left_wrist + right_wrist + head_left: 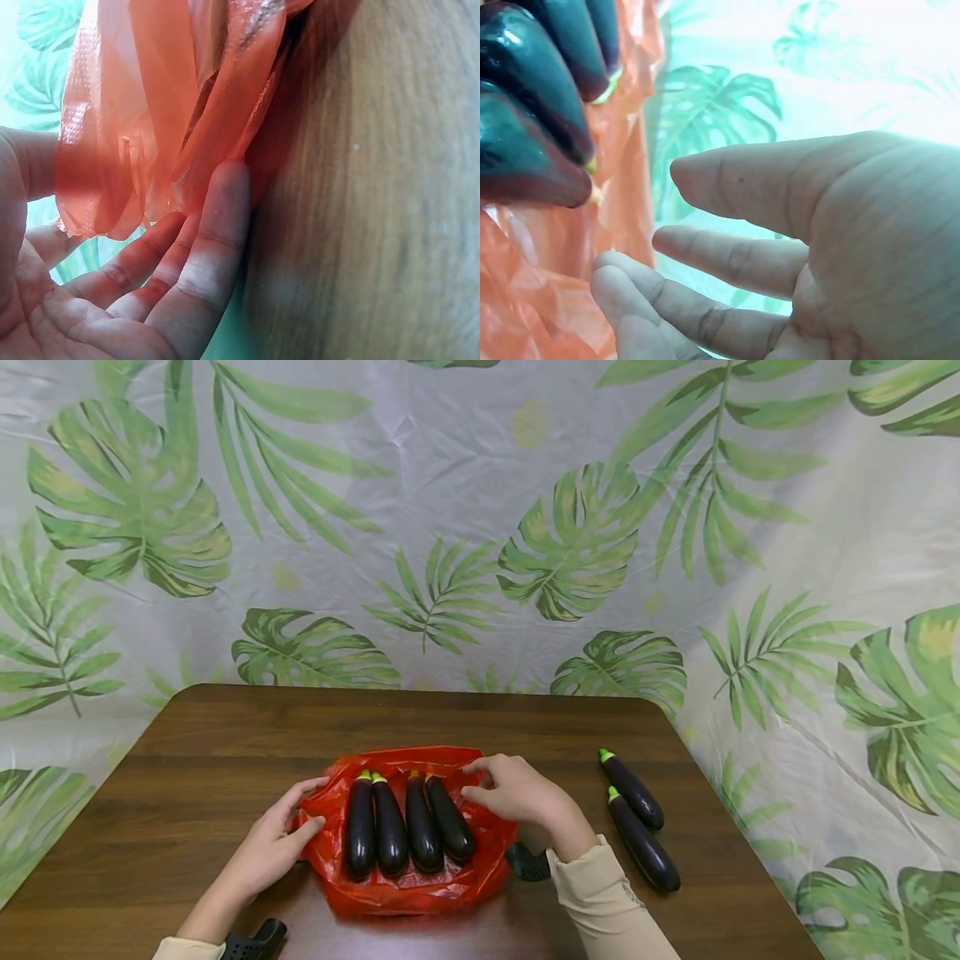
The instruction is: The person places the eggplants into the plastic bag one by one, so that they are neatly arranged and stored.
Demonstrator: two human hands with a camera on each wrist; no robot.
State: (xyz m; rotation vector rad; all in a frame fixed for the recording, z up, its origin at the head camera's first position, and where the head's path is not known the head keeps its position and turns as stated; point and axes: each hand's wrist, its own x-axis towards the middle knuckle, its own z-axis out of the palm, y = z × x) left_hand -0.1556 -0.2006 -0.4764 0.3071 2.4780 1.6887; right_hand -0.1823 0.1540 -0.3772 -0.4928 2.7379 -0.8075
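Observation:
A red plastic bag (pixel 405 902) lies spread with its mouth up, several dark eggplants (pixel 360 831) side by side in it, green tips toward the far side. My left hand (pixel 266 852) is at the bag's left edge; in the left wrist view the fingers of this hand (pixel 142 277) touch the hanging folds of the bag (pixel 165 97). At the upper right edge of the bag is my right hand (pixel 517 789), thumb and fingers apart. The right wrist view shows this hand (pixel 780 247) holding nothing, beside the bag (pixel 540 300) and the eggplants (pixel 532 90).
Two more eggplants (pixel 633 789) (pixel 645 843) lie on the brown wooden table (pixel 225 760), to the right of my right forearm. A leaf-patterned cloth (pixel 450 485) hangs behind the table and along its right side.

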